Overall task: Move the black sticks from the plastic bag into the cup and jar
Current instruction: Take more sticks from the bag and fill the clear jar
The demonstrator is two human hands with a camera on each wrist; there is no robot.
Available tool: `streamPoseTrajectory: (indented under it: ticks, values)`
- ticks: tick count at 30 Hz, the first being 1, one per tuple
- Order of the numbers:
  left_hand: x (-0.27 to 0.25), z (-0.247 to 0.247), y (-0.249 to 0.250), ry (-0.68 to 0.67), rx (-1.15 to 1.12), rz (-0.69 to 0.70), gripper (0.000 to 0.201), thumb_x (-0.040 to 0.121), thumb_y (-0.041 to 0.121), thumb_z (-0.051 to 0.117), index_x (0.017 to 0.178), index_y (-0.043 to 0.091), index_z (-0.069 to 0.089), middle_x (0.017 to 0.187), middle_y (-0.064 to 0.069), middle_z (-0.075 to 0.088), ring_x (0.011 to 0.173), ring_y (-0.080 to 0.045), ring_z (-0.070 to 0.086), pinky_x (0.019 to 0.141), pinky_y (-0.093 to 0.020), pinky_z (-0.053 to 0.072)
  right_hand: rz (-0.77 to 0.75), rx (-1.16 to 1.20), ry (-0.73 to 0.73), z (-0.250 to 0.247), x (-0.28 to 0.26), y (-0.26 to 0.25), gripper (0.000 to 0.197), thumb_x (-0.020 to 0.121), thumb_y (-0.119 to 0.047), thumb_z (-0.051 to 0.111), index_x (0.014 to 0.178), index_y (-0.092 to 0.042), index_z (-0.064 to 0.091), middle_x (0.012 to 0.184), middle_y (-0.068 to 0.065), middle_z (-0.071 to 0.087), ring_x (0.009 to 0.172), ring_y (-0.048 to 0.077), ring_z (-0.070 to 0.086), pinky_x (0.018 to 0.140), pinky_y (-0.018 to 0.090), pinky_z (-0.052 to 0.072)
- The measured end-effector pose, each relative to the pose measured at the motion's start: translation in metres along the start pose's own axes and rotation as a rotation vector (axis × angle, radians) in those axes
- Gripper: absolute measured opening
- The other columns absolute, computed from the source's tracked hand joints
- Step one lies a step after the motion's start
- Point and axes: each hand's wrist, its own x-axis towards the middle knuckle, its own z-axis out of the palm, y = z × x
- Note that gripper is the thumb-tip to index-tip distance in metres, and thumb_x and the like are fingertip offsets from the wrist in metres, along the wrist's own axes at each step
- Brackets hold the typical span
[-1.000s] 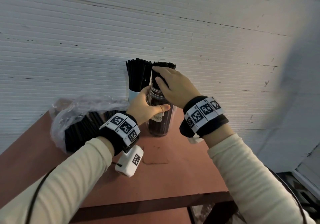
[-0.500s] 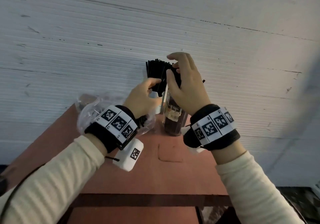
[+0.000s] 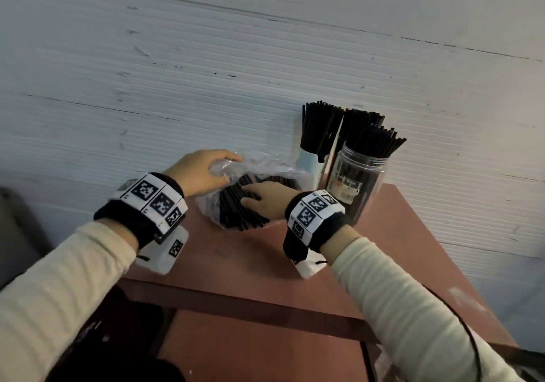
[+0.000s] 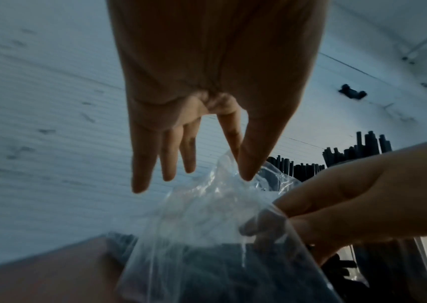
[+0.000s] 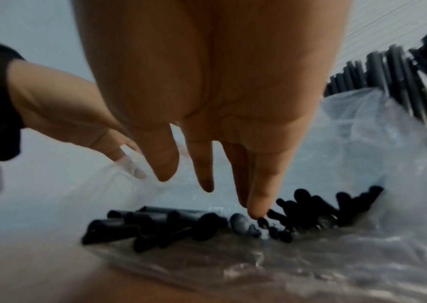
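- Right hand, fingers straight and held together, is laid flat on the black sticks inside the plastic bag; it is the nearer hand for the next grab.
- Left hand is seen pinching the bag's rim at about ten o'clock of the pile, holding the mouth apart.
- Sticks' long axes run roughly from eleven to five o'clock on the table.
- Jar and cup, both already stocked, stand at about two o'clock of the bag.
- A label is carried on the jar; its writing cannot be read.
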Motion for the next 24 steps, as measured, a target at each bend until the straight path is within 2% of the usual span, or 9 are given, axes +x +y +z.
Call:
streamPoseTrajectory:
  ticks: [3,8,10,12,16,20,24]
  values:
    - [-0.003,0.003,-0.009,-0.036,-0.055,0.009,0.058,0.085,0.004,0.067,0.136,0.025,0.052,0.140,0.000,0.053,0.126,-0.019,0.051,0.094,-0.019,0.035,0.029,-0.003,0.019,0.001,0.011,-0.007,0.051,0.102,-0.037,0.040,0.144,-0.009,0.038,0.145,0.014,0.046,0.133,0.031,0.042,0.106,0.033,0.032]
    - [-0.001,0.006,-0.014,0.006,-0.188,-0.009,0.069,0.077,-0.008,0.067,0.131,0.033,0.054,0.137,0.001,0.056,0.127,-0.013,0.052,0.105,-0.029,0.041,0.092,0.012,-0.023,0.005,0.027,-0.012,0.061,0.091,-0.055,0.053,0.136,-0.016,0.046,0.134,0.008,0.055,0.121,0.027,0.052,0.095,0.030,0.038]
    - [0.000,0.006,-0.014,0.003,-0.200,-0.032,0.071,0.076,-0.010,0.065,0.133,0.031,0.054,0.137,0.002,0.056,0.128,-0.012,0.050,0.107,-0.030,0.041,0.096,0.018,-0.034,0.006,0.028,-0.014,0.065,0.089,-0.054,0.057,0.140,-0.016,0.042,0.137,0.008,0.051,0.124,0.027,0.051,0.098,0.032,0.038]
    - [0.002,0.006,-0.015,0.007,-0.182,-0.056,0.072,0.076,-0.009,0.065,0.135,0.031,0.052,0.137,0.001,0.056,0.129,-0.013,0.049,0.107,-0.031,0.041,0.078,0.040,-0.021,0.004,0.026,-0.015,0.066,0.090,-0.048,0.059,0.143,-0.016,0.038,0.140,0.008,0.048,0.125,0.028,0.050,0.100,0.032,0.039]
    - [0.004,0.005,-0.019,0.051,-0.160,-0.066,0.076,0.077,-0.009,0.065,0.138,0.034,0.048,0.139,0.000,0.053,0.130,-0.014,0.048,0.093,-0.024,0.045,0.014,0.095,0.015,0.004,0.023,-0.017,0.058,0.087,-0.026,0.067,0.138,-0.017,0.043,0.132,0.007,0.053,0.118,0.026,0.054,0.089,0.026,0.041]
    - [0.004,0.005,-0.019,0.107,-0.164,-0.055,0.076,0.078,-0.009,0.063,0.139,0.032,0.047,0.139,-0.002,0.053,0.129,-0.015,0.049,0.091,-0.023,0.045,0.003,0.079,-0.055,0.009,0.028,-0.018,0.069,0.079,-0.018,0.071,0.140,-0.026,0.040,0.128,0.009,0.057,0.115,0.029,0.056,0.091,0.034,0.047]
    - [0.003,0.004,-0.022,0.036,-0.159,-0.076,0.078,0.077,-0.007,0.068,0.140,0.033,0.045,0.141,-0.001,0.052,0.132,-0.015,0.046,0.097,-0.026,0.044,-0.003,-0.022,-0.049,0.009,0.031,-0.020,0.071,0.078,-0.012,0.070,0.138,-0.032,0.040,0.134,0.013,0.037,0.121,0.033,0.045,0.090,0.039,0.045]
